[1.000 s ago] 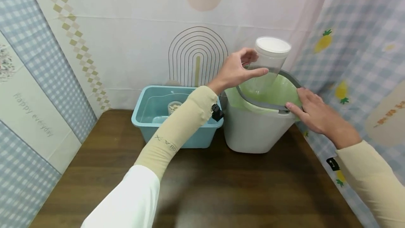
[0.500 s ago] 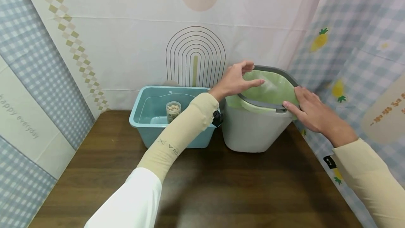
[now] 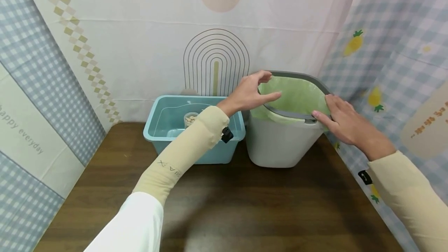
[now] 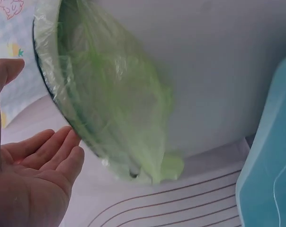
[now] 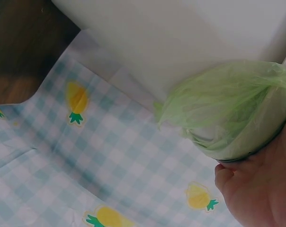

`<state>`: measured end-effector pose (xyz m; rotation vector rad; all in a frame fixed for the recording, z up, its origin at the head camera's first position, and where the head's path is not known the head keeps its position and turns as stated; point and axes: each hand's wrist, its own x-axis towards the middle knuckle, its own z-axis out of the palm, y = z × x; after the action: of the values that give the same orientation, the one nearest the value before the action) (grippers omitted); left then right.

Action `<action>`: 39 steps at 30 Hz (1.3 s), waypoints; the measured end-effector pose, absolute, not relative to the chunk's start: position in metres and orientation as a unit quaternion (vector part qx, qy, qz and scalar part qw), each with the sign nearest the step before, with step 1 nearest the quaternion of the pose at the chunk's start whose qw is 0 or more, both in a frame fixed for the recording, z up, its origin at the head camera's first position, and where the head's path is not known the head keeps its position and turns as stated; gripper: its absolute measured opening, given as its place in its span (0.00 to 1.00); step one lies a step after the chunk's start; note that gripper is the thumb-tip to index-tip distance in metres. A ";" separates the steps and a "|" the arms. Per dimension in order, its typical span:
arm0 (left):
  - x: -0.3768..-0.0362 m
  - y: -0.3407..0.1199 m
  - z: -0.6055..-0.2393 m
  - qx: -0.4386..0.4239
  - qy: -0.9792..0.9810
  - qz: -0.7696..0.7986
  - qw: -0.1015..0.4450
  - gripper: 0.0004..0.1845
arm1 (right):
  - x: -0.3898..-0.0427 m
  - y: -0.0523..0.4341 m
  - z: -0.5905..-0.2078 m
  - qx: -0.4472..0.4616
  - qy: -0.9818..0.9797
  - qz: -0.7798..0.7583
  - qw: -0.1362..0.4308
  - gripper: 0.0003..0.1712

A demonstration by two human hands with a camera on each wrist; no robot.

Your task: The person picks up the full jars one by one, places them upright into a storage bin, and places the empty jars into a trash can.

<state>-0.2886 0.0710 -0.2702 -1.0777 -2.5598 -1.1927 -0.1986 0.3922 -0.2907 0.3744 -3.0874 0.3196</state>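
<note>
My left hand (image 3: 249,91) hovers over the left rim of a grey trash can (image 3: 276,147), fingers spread and nothing between them. In the left wrist view its fingers (image 4: 48,151) lie close beside the rim; whether they touch it I cannot tell. A pale green trash bag (image 3: 294,92) lines the can and folds over its grey rim ring (image 3: 308,76). My right hand (image 3: 350,121) holds the can's right rim, thumb toward the front; its other fingertips are partly hidden. No jar shows in the visible part of the can.
Left of the can stands a blue plastic bin (image 3: 164,118) with a small clear jar (image 3: 190,118) of pale pieces inside, partly hidden by my left forearm. Both stand on a dark wooden table (image 3: 245,205). Fabric backdrops (image 3: 140,57) hang behind and at both sides.
The clear jar with the white lid, earlier above the trash can near my left hand, has gone down out of sight into it. My left hand has moved left. The right hand stays on the rim.
</note>
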 end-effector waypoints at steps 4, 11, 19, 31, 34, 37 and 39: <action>-0.283 0.058 -0.267 -0.362 -0.853 -0.370 0.068 0.40 | -0.201 0.390 -0.290 0.123 -0.987 0.101 0.007 0.53; -0.268 0.033 -0.261 -0.356 -0.882 -0.303 0.063 0.44 | -0.204 0.388 -0.291 0.128 -0.986 0.101 0.006 0.53; -0.253 0.002 -0.259 -0.345 -0.910 -0.228 0.038 0.48 | -0.210 0.389 -0.289 0.139 -0.985 0.098 0.010 0.52; -0.231 -0.045 -0.268 -0.332 -0.934 -0.078 0.103 0.50 | -0.214 0.394 -0.287 0.131 -0.987 0.089 -0.011 0.53; -0.227 -0.057 -0.274 -0.318 -0.939 -0.053 0.117 0.51 | -0.214 0.395 -0.285 0.131 -0.987 0.088 -0.011 0.53; -0.224 -0.069 -0.283 -0.302 -0.946 -0.046 0.114 0.51 | -0.213 0.396 -0.285 0.135 -0.987 0.091 -0.006 0.52; -0.222 -0.076 -0.290 -0.292 -0.949 -0.041 0.112 0.51 | -0.212 0.396 -0.286 0.140 -0.986 0.095 0.000 0.52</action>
<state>-0.2219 -0.0757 -0.2902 -0.8556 -2.7855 -0.1213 -0.2117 0.3962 -0.2863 0.4410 -3.0955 0.2981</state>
